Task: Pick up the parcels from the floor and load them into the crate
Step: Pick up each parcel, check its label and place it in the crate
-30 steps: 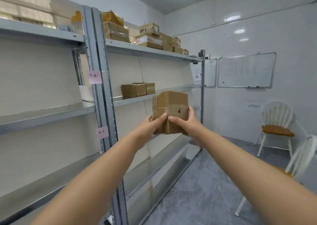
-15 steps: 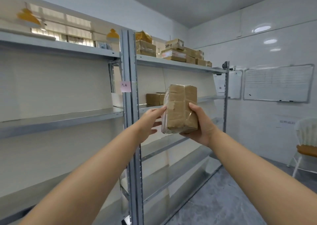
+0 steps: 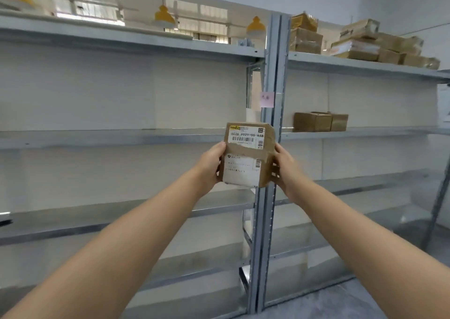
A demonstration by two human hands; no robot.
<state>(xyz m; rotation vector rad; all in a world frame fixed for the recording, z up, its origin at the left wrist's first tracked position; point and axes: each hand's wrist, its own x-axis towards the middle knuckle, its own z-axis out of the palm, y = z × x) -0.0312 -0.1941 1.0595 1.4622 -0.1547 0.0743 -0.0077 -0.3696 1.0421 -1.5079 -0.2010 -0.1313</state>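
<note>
Head view is swinging left, now facing the grey metal shelving rack [image 3: 269, 221] squarely; no crate is showing, so loading is probably still pending; small brown taped cardboard parcel [image 3: 248, 159] is being turned, white label face now toward camera, held mid-air before the rack's upright; left hand [image 3: 211, 166] and right hand [image 3: 285, 172] are gripping its opposite sides, fingers curling round the edges.
</note>
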